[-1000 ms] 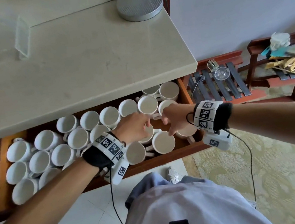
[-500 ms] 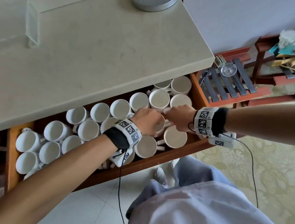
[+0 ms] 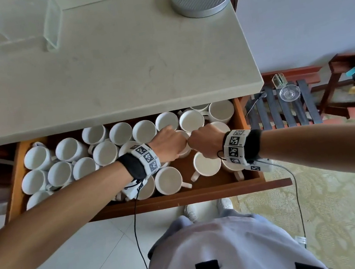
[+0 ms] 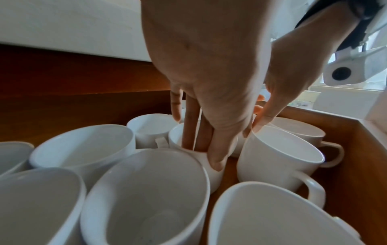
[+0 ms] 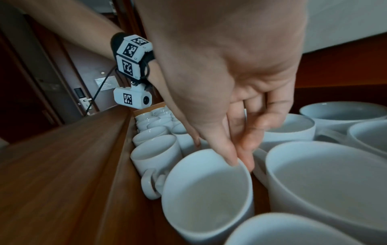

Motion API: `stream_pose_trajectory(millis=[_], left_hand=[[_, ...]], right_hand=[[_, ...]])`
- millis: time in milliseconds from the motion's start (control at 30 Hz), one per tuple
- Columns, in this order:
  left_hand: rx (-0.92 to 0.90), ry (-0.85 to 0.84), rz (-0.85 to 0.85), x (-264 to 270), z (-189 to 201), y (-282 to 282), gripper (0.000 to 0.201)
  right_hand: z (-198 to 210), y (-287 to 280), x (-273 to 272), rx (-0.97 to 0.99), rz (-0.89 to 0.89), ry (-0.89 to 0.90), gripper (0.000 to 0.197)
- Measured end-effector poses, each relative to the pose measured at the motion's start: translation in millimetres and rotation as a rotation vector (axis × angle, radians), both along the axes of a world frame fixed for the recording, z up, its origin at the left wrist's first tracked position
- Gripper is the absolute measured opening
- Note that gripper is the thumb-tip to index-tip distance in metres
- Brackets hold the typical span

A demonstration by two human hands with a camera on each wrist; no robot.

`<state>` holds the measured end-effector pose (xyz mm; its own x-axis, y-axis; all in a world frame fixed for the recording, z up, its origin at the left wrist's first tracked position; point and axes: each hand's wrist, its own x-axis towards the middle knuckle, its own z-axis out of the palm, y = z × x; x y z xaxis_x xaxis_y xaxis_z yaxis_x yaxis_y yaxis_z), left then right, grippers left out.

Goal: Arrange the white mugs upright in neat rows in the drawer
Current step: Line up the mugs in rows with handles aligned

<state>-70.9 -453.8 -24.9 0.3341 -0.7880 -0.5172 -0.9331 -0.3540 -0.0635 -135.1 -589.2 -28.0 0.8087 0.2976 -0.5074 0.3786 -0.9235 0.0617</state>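
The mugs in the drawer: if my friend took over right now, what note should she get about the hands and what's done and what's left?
Left hand: fingers inside a mug, thumb outside, pinching its wall, mid-drawer.
Right hand: pinching the rim of the neighbouring mug, thumb inside.
Drawer: open, full of white mugs, all those in view mouth-up.
Done: the back row sits fairly straight.
Left: the left cluster is bunched with handles pointing all ways, and the front right has bare gaps. Set down the two held mugs in line, then even out the rest.
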Motion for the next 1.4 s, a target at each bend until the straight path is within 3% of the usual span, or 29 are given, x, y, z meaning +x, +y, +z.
stream_pose_trajectory(millis=[167, 333, 433, 533, 633, 733, 967, 1133, 1300, 1400], left_hand=[[0.004, 0.009, 0.121, -1, -2, 0, 0.019], [-0.066, 0.177, 0.268, -3, -11, 13, 0.036], [-0.159, 0.240, 0.402, -13, -10, 17, 0.023], [-0.162, 0.272, 0.583, -23, -11, 11, 0.024], [-0.059, 0.416, 0.732, -26, -20, 3, 0.032], [-0.079, 0.496, 0.835, -28, -28, -4, 0.030], [-0.035, 0.685, 0.897, -31, -34, -4, 0.026], [-0.087, 0.650, 0.965, -31, -43, 3, 0.029], [-0.140, 0.646, 0.966, -32, -46, 3, 0.022], [-0.099, 0.643, 0.975, -32, -45, 2, 0.023]], right_hand=[[3, -1, 6, -0.002, 0.113, -0.030, 0.017], [1, -11, 3, 0.030, 0.134, -0.053, 0.018], [1, -22, 1, 0.085, 0.111, -0.065, 0.018], [-5, -32, -5, 0.138, 0.060, -0.029, 0.035], [-15, -37, -16, 0.111, 0.070, -0.010, 0.056], [-26, -35, -25, 0.102, 0.081, 0.006, 0.069], [-31, -32, -29, 0.137, 0.099, -0.001, 0.079], [-30, -33, -26, 0.151, 0.177, 0.022, 0.086], [-35, -32, -35, 0.233, 0.021, 0.056, 0.096], [-37, -25, -38, 0.216, 0.013, 0.050, 0.094]])
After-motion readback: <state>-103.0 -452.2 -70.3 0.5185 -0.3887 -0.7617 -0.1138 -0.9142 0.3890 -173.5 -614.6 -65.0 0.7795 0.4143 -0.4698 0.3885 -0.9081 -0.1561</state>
